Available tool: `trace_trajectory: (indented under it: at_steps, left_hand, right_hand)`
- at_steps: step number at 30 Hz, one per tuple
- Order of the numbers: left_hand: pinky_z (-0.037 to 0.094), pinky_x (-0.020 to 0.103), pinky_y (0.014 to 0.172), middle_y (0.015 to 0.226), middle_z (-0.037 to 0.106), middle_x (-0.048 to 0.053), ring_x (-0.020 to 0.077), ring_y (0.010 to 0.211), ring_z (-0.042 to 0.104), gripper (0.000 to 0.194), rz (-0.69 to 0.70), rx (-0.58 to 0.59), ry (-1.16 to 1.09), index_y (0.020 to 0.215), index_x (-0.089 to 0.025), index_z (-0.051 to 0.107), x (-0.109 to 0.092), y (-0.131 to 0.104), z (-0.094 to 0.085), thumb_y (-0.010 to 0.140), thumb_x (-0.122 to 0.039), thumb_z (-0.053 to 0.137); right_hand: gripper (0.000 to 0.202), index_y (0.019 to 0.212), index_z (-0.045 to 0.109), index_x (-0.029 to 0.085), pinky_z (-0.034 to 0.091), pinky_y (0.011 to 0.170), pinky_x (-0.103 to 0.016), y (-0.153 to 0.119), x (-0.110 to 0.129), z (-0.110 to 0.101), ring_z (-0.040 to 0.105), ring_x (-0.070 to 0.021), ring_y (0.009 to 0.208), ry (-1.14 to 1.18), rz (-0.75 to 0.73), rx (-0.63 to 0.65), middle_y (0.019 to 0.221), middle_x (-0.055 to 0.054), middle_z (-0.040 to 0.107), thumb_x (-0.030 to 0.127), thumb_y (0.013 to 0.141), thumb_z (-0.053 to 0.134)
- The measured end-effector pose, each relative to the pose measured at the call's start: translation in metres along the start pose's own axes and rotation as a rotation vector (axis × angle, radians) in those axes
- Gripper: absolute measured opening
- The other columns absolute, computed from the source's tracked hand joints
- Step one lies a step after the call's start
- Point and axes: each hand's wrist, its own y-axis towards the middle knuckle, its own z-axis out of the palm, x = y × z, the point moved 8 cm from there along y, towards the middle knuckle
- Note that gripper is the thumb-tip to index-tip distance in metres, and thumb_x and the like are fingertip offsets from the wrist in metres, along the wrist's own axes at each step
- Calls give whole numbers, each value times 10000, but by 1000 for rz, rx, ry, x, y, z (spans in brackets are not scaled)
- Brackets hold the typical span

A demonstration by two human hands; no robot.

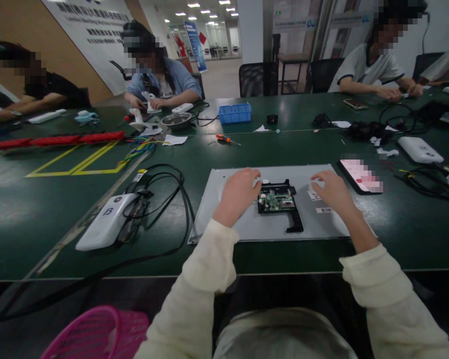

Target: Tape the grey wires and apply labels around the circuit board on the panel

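A flat grey metal panel (224, 219) lies on the green table in front of me. On it rests a black plastic bracket (295, 219) around a green circuit board (275, 200). My left hand (239, 193) is at the bracket's upper left corner, thumb and forefinger curved with a gap between them; whether the fingertips touch the bracket is unclear. To the right of the bracket, my right hand (332, 192) hovers over the panel near a white label (314, 195), its thumb and forefinger apart and nothing between them.
Left of the panel lie a white power bank (108, 219) and black cables (179, 189). A phone (361, 175) is close on the right. Farther back are an orange screwdriver (227, 140) and a blue basket (234, 113). Several people sit opposite. A pink basket (97, 334) stands below.
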Motion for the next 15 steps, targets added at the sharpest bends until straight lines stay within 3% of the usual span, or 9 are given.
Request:
trace_trajectory:
  at_steps: [4, 7, 15]
  left_hand:
    - [466, 302, 806, 1011, 623, 86, 190, 860, 611, 254, 19, 88, -64, 1059, -145, 620, 7, 41, 47, 826, -227, 560]
    - [459, 306, 830, 962, 614, 93, 200, 868, 605, 247, -36, 138, -172, 1011, -128, 636, 22, 57, 76, 784, -221, 603]
    - [465, 257, 700, 779, 642, 26, 153, 732, 595, 128, -81, 135, -322, 889, -160, 632, 44, 62, 99, 774, -211, 603]
  right_hand:
    - [209, 956, 651, 174, 433, 874, -377, 1, 10, 5, 578, -237, 964, 49, -54, -7, 1001, -94, 635, 232, 823, 500]
    - [192, 923, 651, 179, 429, 883, -389, 0, 14, 6, 578, -241, 954, 71, -68, -26, 984, -92, 642, 213, 822, 491]
    - [173, 888, 648, 187, 437, 875, -373, -2, 21, 11, 590, -229, 931, 104, -84, 1, 956, -80, 657, 196, 834, 483]
